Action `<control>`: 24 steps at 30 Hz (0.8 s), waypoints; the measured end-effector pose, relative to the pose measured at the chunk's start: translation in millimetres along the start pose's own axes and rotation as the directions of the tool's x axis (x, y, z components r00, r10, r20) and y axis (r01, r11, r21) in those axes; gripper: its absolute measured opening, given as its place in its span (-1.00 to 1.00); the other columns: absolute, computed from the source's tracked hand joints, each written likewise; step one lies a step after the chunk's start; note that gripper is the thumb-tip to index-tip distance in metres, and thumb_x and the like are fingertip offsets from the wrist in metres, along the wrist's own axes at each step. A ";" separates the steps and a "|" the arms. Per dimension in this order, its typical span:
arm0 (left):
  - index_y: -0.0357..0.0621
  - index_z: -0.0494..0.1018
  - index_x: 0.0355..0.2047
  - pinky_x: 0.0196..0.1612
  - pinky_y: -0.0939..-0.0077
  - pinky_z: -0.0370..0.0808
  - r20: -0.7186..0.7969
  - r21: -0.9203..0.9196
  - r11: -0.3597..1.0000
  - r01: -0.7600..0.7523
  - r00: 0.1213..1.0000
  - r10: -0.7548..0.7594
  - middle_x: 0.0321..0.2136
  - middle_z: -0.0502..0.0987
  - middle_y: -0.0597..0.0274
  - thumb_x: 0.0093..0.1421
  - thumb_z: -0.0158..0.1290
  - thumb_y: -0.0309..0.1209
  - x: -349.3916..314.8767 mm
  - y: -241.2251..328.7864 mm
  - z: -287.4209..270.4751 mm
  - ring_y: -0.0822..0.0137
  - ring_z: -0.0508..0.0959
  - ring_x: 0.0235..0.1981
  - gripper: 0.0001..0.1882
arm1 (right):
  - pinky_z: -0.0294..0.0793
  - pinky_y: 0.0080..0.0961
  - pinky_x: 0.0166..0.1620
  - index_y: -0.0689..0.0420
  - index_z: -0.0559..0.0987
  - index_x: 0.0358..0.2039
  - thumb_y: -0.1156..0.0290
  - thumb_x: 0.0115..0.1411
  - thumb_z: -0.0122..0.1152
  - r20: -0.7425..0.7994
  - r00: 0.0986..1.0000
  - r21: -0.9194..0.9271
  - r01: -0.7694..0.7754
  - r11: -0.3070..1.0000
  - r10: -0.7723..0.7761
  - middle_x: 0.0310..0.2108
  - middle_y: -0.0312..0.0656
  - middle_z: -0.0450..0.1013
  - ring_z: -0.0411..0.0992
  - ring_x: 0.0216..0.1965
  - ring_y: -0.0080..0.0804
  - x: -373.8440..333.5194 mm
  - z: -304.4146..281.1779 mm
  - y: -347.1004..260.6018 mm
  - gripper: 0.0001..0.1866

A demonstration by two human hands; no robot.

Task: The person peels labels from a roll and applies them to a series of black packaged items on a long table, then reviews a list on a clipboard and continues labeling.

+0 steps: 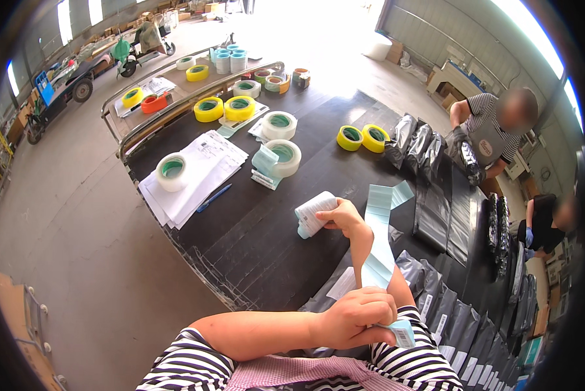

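Observation:
My right hand (346,219) reaches out over the black table (253,228) and grips a white roll of labels (313,212). A pale blue label strip (378,247) runs from the roll back toward me. My left hand (356,318) is close to my body, closed on the near end of that strip, where a printed label (403,335) sticks out past my fingers. Both forearms are bare, and striped sleeves show at the bottom edge.
Tape rolls lie on the table: white ones (172,171) (283,156) and yellow ones (350,137). A paper stack (201,171) and a blue pen (213,198) are at the left. Grey mailer bags (436,306) line the right side. Two people (494,130) work at the far right. A cart (175,91) holds more tape.

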State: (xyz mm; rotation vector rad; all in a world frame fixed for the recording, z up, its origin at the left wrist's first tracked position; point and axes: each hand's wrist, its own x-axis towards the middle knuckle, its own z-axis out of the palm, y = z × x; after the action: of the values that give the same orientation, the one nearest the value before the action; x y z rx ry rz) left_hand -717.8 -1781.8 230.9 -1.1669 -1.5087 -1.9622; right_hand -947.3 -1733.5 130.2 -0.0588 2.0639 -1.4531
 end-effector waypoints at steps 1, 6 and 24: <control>-0.13 0.28 -0.47 -0.31 0.33 0.36 -0.005 -0.001 1.000 0.004 1.000 -0.004 -0.46 0.44 0.21 0.14 0.26 -0.22 -2.7 -3.3 -7.2 0.14 0.43 -0.42 -0.62 | 0.60 -0.32 -0.13 0.21 0.55 -0.05 0.48 0.03 0.49 0.050 0.998 0.066 0.038 0.997 -0.042 -0.15 -0.16 0.56 0.55 -0.11 -0.27 4.9 5.9 -4.3 -0.55; -0.13 0.30 -0.47 -0.33 0.35 0.37 -0.022 0.034 0.998 0.056 0.998 -0.055 -0.45 0.46 0.21 0.14 0.28 -0.22 -3.0 8.8 -48.4 0.17 0.44 -0.43 -0.63 | 0.55 -0.41 -0.20 0.22 0.56 -0.10 0.54 0.05 0.42 -0.425 0.758 0.155 0.599 0.786 -0.494 -0.22 -0.21 0.56 0.54 -0.24 -0.37 78.2 31.8 -49.4 -0.63; -0.13 0.36 -0.45 -0.34 0.42 0.38 -0.268 0.137 0.990 0.036 0.963 0.002 -0.43 0.51 0.21 0.16 0.28 -0.25 -30.3 -1.3 -81.6 0.22 0.47 -0.44 -0.68 | 0.20 -0.13 0.34 -0.09 0.06 0.42 0.35 -0.05 0.39 0.083 0.646 -0.870 0.419 0.262 -0.759 0.44 0.02 -0.07 0.06 0.38 0.09 139.7 96.3 -101.2 0.03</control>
State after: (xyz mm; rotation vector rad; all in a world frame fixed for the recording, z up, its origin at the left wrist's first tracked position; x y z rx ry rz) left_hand -731.6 -1862.1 200.3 -0.7959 -1.4897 -1.9002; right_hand -1043.5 -1906.0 134.7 -1.2261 3.1037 -0.5973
